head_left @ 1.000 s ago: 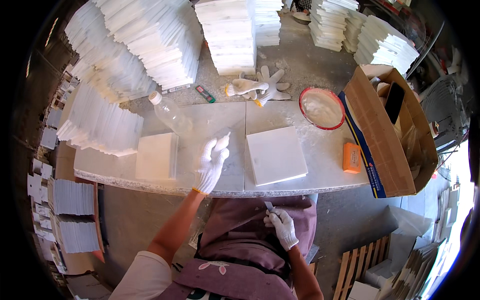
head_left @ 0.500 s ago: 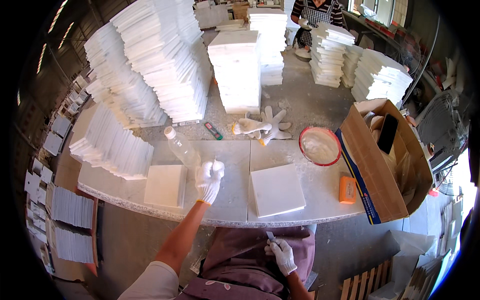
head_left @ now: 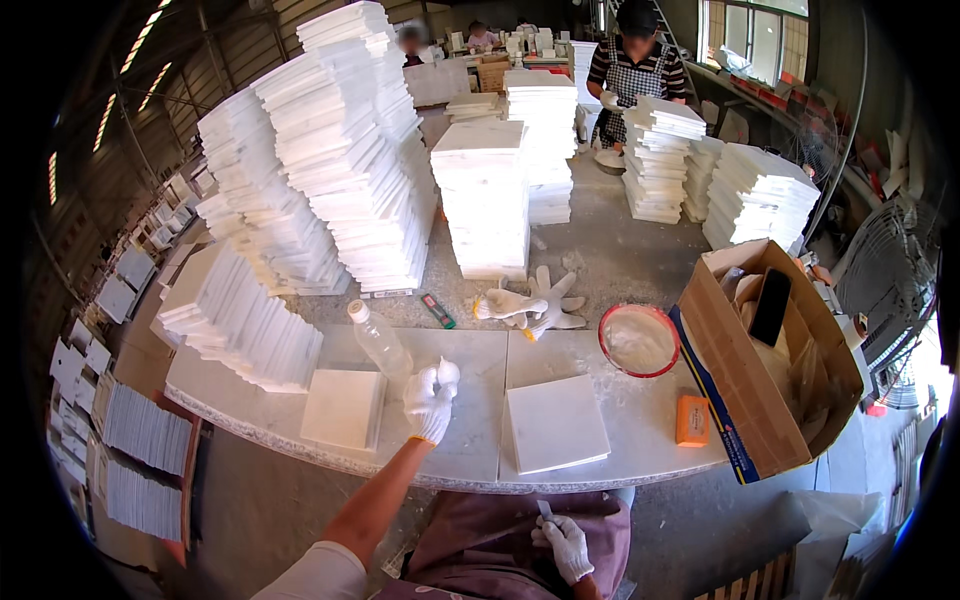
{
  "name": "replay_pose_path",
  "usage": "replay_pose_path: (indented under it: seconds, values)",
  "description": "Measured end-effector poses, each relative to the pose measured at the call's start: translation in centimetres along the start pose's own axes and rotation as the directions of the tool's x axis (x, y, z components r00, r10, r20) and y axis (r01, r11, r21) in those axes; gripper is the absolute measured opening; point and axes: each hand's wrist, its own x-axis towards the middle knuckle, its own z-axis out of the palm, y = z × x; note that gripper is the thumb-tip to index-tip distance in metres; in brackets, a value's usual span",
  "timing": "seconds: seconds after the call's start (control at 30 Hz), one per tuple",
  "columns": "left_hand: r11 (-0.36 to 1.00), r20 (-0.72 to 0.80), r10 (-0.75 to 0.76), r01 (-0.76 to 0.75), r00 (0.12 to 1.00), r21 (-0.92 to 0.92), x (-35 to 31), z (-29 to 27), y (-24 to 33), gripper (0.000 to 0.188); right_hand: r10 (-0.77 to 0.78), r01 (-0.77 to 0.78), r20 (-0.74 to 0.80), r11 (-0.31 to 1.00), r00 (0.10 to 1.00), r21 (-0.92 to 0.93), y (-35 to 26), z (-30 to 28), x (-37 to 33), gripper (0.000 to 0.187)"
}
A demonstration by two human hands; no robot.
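My left hand (head_left: 430, 402), in a white knit glove with a yellow cuff, is over the table with its fingers curled together. Whatever lies inside them, if anything, is hidden. Just beyond it leans a clear plastic bottle (head_left: 378, 338) with a white cap. To its left is a low stack of white square tiles (head_left: 340, 408); to its right lie a few more white tiles (head_left: 557, 424), slightly fanned. My right hand (head_left: 565, 548), also gloved, is held low before my purple apron (head_left: 480, 535). It grips a small flat grey blade (head_left: 544, 510), whose end sticks up.
Tall stacks of white tiles (head_left: 480, 200) rise across the back. Spare gloves (head_left: 530, 303), a green-and-red cutter (head_left: 438, 311), a red-rimmed bowl of white paste (head_left: 638, 342), an orange box (head_left: 692, 420) and a cardboard box (head_left: 745, 400) are around. A co-worker (head_left: 640, 75) stands at the far right.
The view has tipped upward, so the table sits lower and more of the co-worker shows. Both hands keep nearly the same places and finger positions.
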Motion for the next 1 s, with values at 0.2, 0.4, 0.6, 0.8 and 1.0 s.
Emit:
replay_pose_path:
  seconds: [0.2,0.4,0.6,0.8,1.0]
  values:
    - [0.997,-0.016,0.002,-0.001,1.0,0.074,0.1,0.3,1.6,0.025,0.002,-0.001,-0.007,0.999,1.0,0.043,-0.1,0.0,0.2,0.026]
    - [0.988,-0.028,0.079,-0.074,0.996,0.136,0.1,-1.0,2.4,0.033,0.034,-0.034,-0.004,0.999,0.999,0.036,-0.4,0.3,0.1,0.025]
    - [0.992,0.056,0.049,-0.055,0.997,0.115,-1.0,-3.5,2.9,0.051,0.053,-0.055,0.024,0.995,0.998,0.083,-0.5,0.2,0.1,0.025]
    - [0.985,0.105,0.129,-0.14,0.986,0.098,-4.6,-6.6,7.9,0.059,0.022,-0.023,0.01,0.999,1.0,0.047,0.0,-0.5,0.6,0.024]
    - [0.95,0.317,0.282,-0.31,0.906,0.042,-6.3,-7.0,12.0,0.063,0.109,-0.11,0.018,0.994,0.994,0.014,-1.8,0.4,0.2,0.026]
